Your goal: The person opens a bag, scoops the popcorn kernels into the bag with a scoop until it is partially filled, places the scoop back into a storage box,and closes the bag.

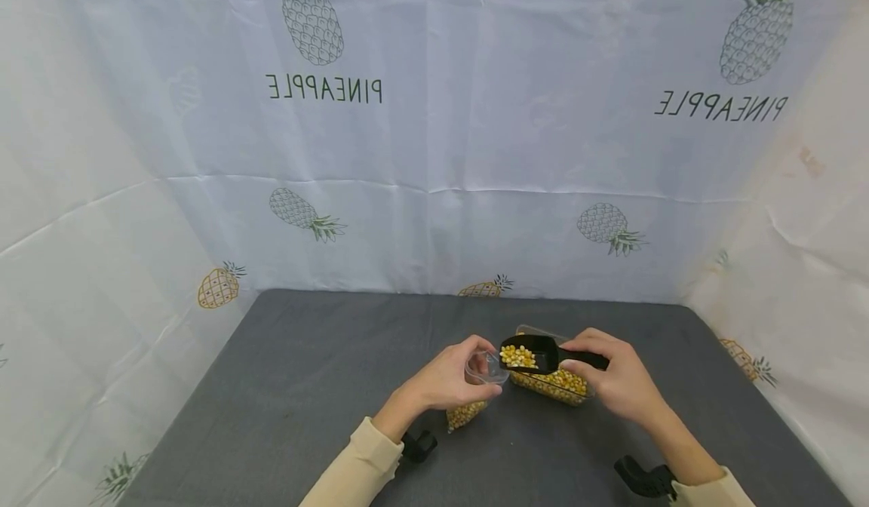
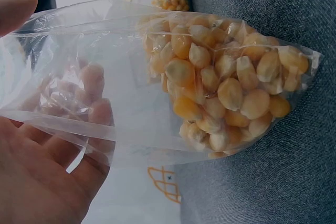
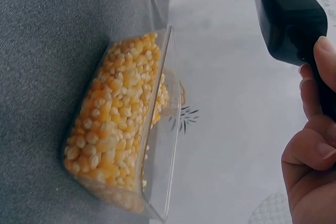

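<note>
The left hand (image 1: 451, 379) pinches the open mouth of a clear bag (image 2: 173, 82), fingers curled round its rim, thumb on top. The bag's lower end, part filled with corn kernels (image 2: 226, 85), rests on the grey surface (image 1: 292, 386). The right hand (image 1: 614, 382) has a closed grip on the handle of a black scoop (image 1: 532, 354), which carries kernels and sits just right of the bag's mouth, touching or nearly so. Right of the bag, below the scoop, stands a clear tub (image 3: 157, 129) of kernels on the surface.
</note>
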Available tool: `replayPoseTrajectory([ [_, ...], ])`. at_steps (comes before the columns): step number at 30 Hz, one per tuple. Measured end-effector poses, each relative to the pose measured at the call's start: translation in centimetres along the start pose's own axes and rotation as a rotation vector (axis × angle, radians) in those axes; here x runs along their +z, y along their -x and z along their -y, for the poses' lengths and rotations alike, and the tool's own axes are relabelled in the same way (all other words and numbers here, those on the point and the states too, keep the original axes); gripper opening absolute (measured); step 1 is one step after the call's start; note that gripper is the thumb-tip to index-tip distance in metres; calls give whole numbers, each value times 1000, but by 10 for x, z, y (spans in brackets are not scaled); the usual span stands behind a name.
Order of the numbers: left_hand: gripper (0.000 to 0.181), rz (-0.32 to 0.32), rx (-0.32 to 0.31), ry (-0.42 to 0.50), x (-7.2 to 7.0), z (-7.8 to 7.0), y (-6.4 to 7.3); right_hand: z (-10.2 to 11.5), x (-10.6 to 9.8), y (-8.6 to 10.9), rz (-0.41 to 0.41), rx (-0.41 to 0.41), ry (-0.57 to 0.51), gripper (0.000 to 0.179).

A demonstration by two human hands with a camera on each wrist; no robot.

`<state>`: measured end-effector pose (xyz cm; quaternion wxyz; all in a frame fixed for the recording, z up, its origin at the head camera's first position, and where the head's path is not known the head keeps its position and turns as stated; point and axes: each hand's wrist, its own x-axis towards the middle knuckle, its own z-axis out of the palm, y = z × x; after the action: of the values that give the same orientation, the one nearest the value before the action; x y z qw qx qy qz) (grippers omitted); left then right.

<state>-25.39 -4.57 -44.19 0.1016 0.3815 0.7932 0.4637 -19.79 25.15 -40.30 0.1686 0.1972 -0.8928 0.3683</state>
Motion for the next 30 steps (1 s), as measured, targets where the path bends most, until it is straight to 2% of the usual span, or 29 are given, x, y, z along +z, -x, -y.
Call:
replayPoseTrajectory([
  [14, 60, 5, -24, -12, 0, -1, 0, 11, 8, -11, 66, -72, -26, 20],
  [24, 56, 8, -33, -23, 1, -2, 0, 18, 7, -22, 95, -169, 28, 23],
  [30, 52, 14, -33, 10, 1, -2, -1, 22, 7, -26, 104, -227, 51, 23],
])
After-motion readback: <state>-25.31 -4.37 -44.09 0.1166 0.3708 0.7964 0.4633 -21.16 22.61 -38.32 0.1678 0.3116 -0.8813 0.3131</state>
